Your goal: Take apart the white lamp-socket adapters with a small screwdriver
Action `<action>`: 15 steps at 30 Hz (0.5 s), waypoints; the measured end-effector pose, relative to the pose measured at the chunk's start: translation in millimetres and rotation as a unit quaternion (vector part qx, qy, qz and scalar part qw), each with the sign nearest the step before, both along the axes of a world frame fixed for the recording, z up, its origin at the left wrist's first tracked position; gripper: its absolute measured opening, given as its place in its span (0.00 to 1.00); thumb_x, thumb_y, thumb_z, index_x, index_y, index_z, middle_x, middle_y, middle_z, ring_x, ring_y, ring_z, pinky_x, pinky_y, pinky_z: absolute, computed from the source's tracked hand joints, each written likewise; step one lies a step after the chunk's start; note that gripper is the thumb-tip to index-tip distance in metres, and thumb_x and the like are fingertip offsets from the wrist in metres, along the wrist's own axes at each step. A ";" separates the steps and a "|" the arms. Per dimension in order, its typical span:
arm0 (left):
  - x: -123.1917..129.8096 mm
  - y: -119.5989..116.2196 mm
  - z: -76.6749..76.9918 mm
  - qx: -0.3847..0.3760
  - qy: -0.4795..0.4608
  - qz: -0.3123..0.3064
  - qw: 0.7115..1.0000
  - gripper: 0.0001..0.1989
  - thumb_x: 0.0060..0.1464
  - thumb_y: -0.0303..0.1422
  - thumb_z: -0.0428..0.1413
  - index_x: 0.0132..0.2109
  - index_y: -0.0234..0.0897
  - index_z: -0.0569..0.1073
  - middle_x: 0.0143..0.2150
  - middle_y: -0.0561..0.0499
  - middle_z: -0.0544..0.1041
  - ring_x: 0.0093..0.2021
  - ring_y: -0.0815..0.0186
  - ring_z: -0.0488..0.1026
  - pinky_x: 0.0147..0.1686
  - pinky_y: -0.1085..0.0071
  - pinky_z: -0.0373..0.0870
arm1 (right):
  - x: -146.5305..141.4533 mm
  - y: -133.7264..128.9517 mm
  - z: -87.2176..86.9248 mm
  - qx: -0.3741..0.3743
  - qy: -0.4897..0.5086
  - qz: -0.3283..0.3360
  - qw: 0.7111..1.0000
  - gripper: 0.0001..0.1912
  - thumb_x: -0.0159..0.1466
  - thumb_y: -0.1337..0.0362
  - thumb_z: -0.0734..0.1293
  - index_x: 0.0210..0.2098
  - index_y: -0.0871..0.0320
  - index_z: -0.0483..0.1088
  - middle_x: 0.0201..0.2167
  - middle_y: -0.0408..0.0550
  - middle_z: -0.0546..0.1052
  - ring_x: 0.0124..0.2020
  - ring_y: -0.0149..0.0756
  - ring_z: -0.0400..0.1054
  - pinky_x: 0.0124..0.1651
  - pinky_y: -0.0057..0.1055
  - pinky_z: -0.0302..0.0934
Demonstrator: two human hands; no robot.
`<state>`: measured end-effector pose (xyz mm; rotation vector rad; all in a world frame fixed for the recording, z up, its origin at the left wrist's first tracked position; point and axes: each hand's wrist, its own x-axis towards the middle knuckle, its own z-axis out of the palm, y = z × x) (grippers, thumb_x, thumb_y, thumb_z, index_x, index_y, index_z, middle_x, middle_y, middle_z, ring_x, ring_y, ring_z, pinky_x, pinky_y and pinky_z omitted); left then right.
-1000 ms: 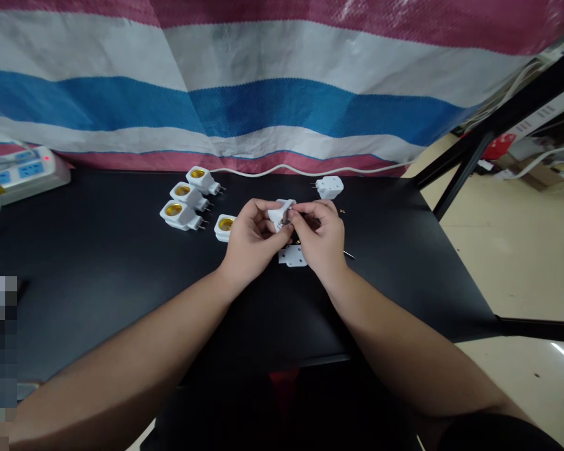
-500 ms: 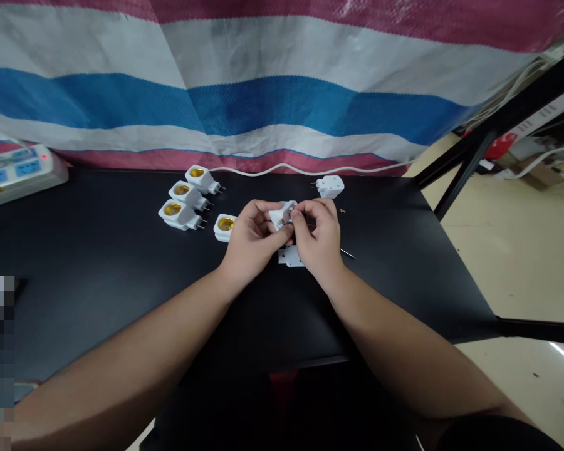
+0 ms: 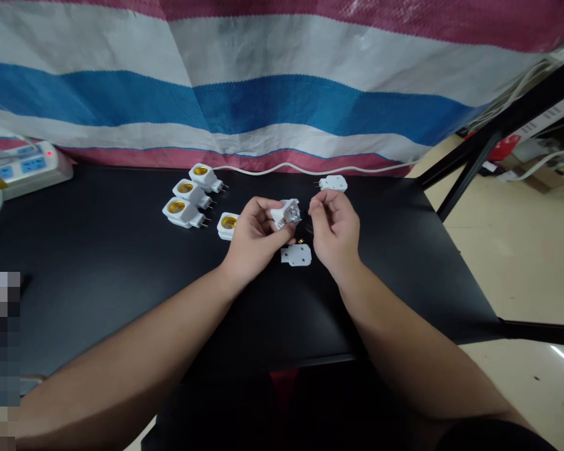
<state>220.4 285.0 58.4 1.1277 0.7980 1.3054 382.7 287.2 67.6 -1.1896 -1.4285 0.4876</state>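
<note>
Ideally, brace the white lamp-holder housing [image 3: 282,215] within the closed grip of the left hand [image 3: 250,243], near twelve o'clock from the white cover plate [image 3: 297,255], cavity facing three; steady the right hand [image 3: 337,230] beyond it, fingertips pinched, contents impossible to tell.

1. The white plastic housing [image 3: 286,214] was held tilted between the thumb and fingers of the left hand [image 3: 250,237].
2. Its open side faced the right hand [image 3: 336,228].
3. Interior details were indistinct.
</note>
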 end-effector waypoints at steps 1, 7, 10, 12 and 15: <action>0.0 -0.3 0.3 -0.001 0.001 -0.001 1.000 0.23 0.51 0.31 0.75 0.48 0.41 0.70 0.40 0.53 0.79 0.31 0.70 0.77 0.33 0.70 0.85 | 1.7 0.4 0.2 0.004 -0.004 0.009 1.000 0.05 0.74 0.60 0.65 0.41 0.51 0.71 0.36 0.45 0.79 0.37 0.38 0.76 0.48 0.40 0.73; 0.7 -4.6 3.0 0.024 0.041 -0.018 0.999 0.22 0.50 0.29 0.73 0.46 0.42 0.70 0.37 0.55 0.77 0.30 0.70 0.76 0.30 0.71 0.82 | 3.7 -0.3 3.6 0.054 -0.082 0.040 0.994 0.05 0.73 0.61 0.64 0.41 0.51 0.71 0.44 0.50 0.82 0.44 0.41 0.78 0.50 0.42 0.74; 0.8 -6.2 3.9 0.034 0.055 -0.033 0.997 0.22 0.50 0.28 0.72 0.46 0.42 0.70 0.38 0.55 0.77 0.30 0.70 0.76 0.30 0.71 0.82 | 5.7 -0.2 5.1 0.029 -0.068 0.023 0.997 0.04 0.73 0.62 0.65 0.41 0.52 0.71 0.38 0.46 0.81 0.38 0.38 0.77 0.47 0.41 0.74; 0.5 -6.2 4.1 0.034 0.053 -0.036 0.997 0.22 0.50 0.27 0.72 0.46 0.42 0.70 0.38 0.54 0.77 0.30 0.70 0.76 0.30 0.70 0.82 | 7.5 0.5 4.9 0.024 -0.063 0.004 0.998 0.04 0.72 0.63 0.65 0.40 0.51 0.70 0.35 0.45 0.80 0.35 0.37 0.77 0.45 0.39 0.74; -0.1 -5.5 4.1 0.034 0.049 -0.034 0.998 0.23 0.50 0.27 0.72 0.46 0.43 0.69 0.39 0.54 0.77 0.29 0.69 0.77 0.30 0.69 0.82 | 9.7 1.9 3.6 0.020 -0.060 0.016 0.998 0.02 0.72 0.63 0.66 0.40 0.51 0.71 0.35 0.44 0.80 0.34 0.36 0.77 0.43 0.38 0.74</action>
